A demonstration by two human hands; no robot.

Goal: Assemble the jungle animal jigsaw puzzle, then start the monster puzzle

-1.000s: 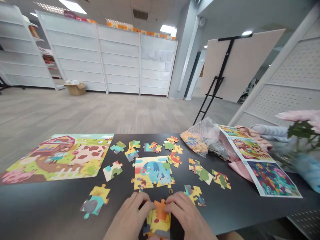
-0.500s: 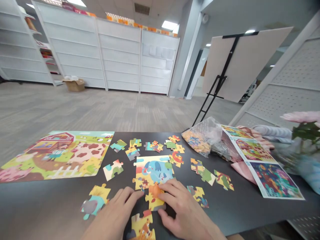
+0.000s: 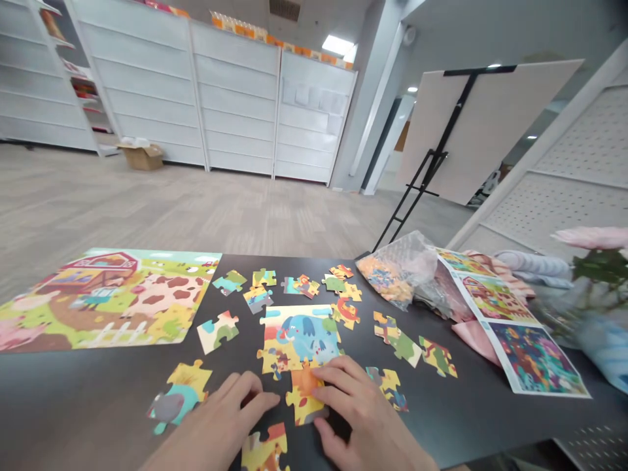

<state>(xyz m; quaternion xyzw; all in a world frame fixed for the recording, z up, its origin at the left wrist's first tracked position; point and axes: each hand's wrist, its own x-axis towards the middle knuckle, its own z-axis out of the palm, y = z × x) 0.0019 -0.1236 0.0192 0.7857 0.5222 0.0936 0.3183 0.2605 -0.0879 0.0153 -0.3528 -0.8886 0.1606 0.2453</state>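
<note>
A joined block of jigsaw pieces with blue elephants lies mid-table. Directly below its lower edge is a yellow-and-orange puzzle piece. The fingertips of my right hand press on that piece's right side, with the thumb near its lower corner. Whether the piece is fully locked into the block I cannot tell. My left hand rests on the table left of the piece, fingers loosely bent and apart, holding nothing. Nearer me is another yellow piece, cut off by the frame. Beside my left wrist lie joined turquoise-and-yellow pieces.
Loose puzzle pieces lie around the block. A finished farm puzzle is at left. On the right are a plastic bag of pieces, a printed picture sheet and pink flowers. An easel stands beyond the black table.
My left hand has drawn back slightly from the block's lower edge. My right hand stays on the yellow-and-orange puzzle piece. The camera view has shifted a little.
</note>
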